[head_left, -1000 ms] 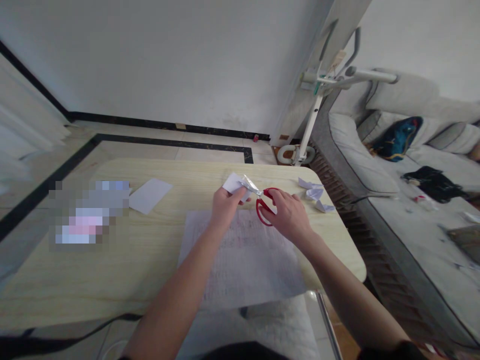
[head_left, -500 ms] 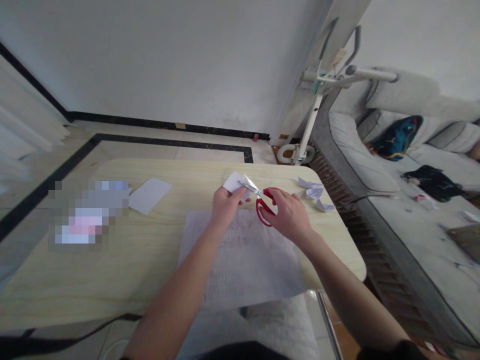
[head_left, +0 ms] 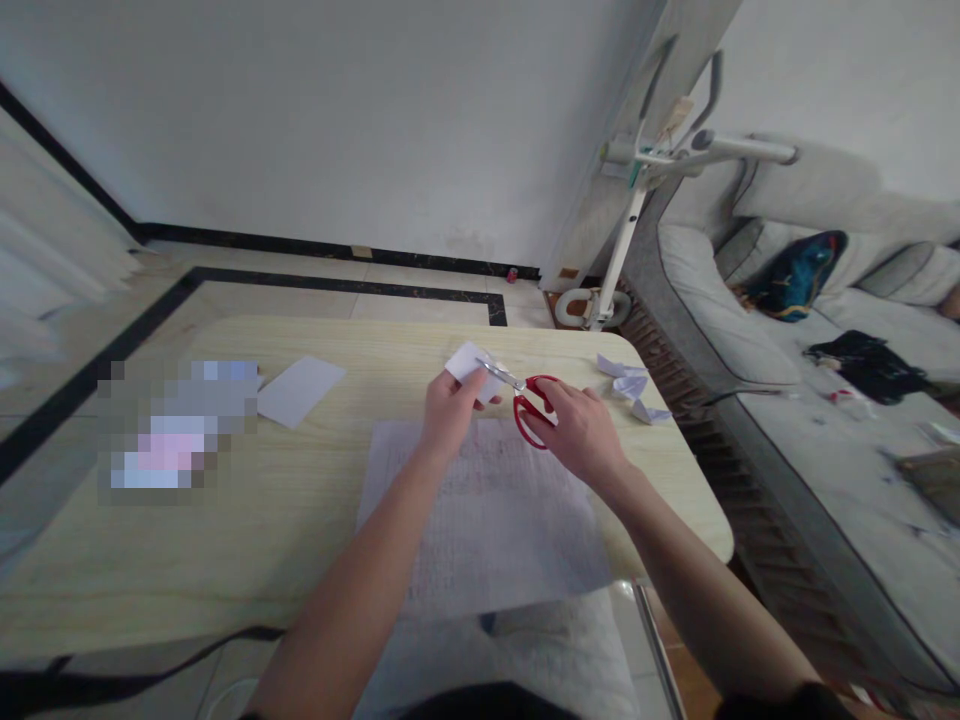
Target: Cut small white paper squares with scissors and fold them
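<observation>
My left hand (head_left: 448, 408) pinches a small white piece of paper (head_left: 463, 361) above the table, thumb on top and fingers underneath. In my right hand (head_left: 581, 428) is a pair of scissors (head_left: 531, 416) with red handles, my fingers through the loops. The metal blades point left and lie over the paper, close to my left thumb. The blades are nearly closed. Below both hands a large printed sheet (head_left: 510, 520) lies flat and hangs slightly over the near edge.
Several paper scraps (head_left: 628, 385) lie at the table's right end. A white sheet (head_left: 301, 391) rests on the left, beside a blurred-out patch. The pale wooden table (head_left: 300, 550) has rounded corners. A grey sofa (head_left: 825, 450) and white exercise equipment (head_left: 619, 250) stand to the right.
The scissor blades have come closer together over the paper, and the handles have drawn in slightly. Both hands stay in nearly the same place.
</observation>
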The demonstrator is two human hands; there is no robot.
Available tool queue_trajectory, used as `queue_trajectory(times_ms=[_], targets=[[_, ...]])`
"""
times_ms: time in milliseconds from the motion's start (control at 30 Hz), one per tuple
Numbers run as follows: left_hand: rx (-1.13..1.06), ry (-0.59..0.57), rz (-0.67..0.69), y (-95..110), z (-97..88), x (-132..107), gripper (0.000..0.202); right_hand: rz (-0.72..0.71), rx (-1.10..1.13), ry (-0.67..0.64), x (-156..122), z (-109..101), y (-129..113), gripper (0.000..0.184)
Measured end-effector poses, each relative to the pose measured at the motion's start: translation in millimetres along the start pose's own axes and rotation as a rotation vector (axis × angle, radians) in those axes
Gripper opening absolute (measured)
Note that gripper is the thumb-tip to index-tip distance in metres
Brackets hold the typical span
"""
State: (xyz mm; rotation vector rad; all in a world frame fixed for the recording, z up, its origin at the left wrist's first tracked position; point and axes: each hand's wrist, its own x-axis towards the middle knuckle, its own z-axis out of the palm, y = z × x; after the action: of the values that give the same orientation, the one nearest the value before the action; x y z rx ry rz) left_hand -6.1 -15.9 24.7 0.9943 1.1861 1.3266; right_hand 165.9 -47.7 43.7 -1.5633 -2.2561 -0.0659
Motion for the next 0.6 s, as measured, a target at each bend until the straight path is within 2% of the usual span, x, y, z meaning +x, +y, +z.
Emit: queue_trajectory(times_ms=[600], targets=[[0.026,-0.002,-0.029,0.7,0.9,0.7,0.032,0.041,0.066,-0.054,0.4,-2.1,-4.4,0.032]])
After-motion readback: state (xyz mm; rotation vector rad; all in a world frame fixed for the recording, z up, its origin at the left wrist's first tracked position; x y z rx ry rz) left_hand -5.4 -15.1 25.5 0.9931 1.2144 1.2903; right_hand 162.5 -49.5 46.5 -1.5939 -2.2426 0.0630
